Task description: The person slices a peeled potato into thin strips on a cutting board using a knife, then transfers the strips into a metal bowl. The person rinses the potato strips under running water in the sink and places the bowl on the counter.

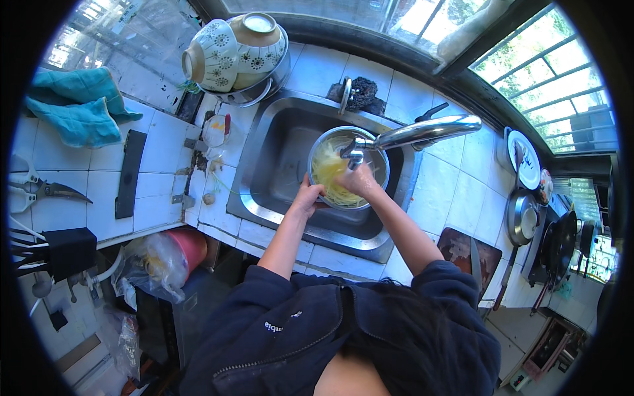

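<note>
A round metal bowl [385, 153] sits in the stainless steel sink [282, 148], full of pale yellow shreds [329, 163], possibly potato, in water. My left hand [311, 196] grips the bowl's near left rim, thumb on the inside. My right hand [360, 181] reaches into the bowl among the shreds. Its fingertips are blurred and partly hidden, so I cannot tell whether they grip any. Right above that hand is the outlet of the chrome faucet [426, 132], which covers part of the bowl.
Patterned bowls [218, 54] are stacked upside down in a metal pot at the sink's back left corner. A knife [475, 262] lies on a cutting board [453, 242] at right, near a lidded pan [521, 218]. Kitchen shears [54, 190] and a teal cloth [81, 106] are at left.
</note>
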